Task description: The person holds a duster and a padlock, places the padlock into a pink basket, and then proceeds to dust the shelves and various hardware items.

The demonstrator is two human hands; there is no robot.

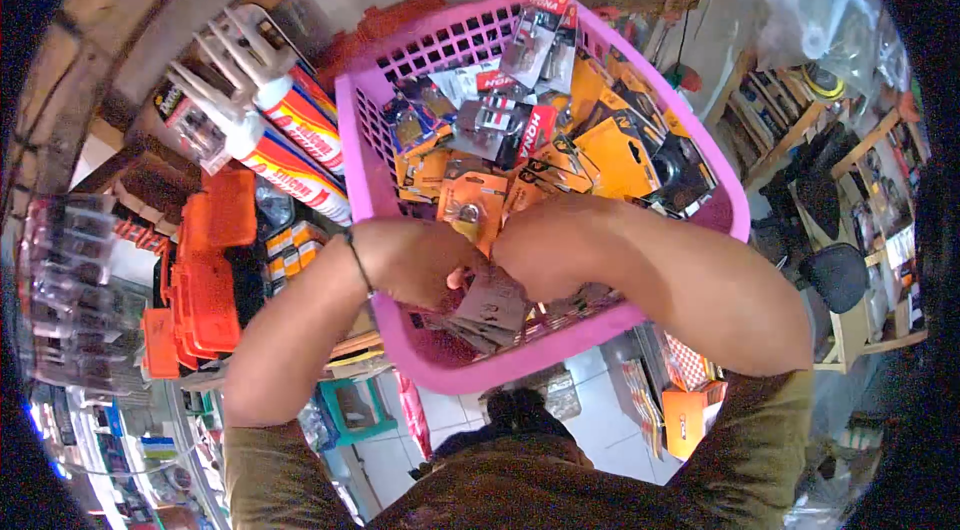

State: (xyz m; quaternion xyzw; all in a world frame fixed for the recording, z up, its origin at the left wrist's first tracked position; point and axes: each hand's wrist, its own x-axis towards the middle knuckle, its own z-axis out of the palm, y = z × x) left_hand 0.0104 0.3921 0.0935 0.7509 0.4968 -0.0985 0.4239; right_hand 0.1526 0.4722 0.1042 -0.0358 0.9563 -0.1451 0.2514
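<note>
A pink plastic basket [745, 210] in front of me holds many small carded hardware packs, among them an orange pack [470, 202], a yellow-orange pack [617, 160] and red-and-black packs marked HONA [535, 135]. Both my hands are together inside its near side. My left hand [425, 265], with a dark cord around the wrist, is closed at a bunch of greyish-brown cards [490, 308], its thumb against them. Right beside it, my right hand [535, 255] bends down over the same cards; its fingers are hidden behind the hand and wrist.
Silicone sealant tubes [290, 170] lean left of the basket. Orange plastic cases [205, 275] stand farther left, near hanging clear packs [70, 290]. Shelves of goods [890, 230] line the right side. Below are a green stool [355, 410], an orange box [690, 420] and a tiled floor [610, 410].
</note>
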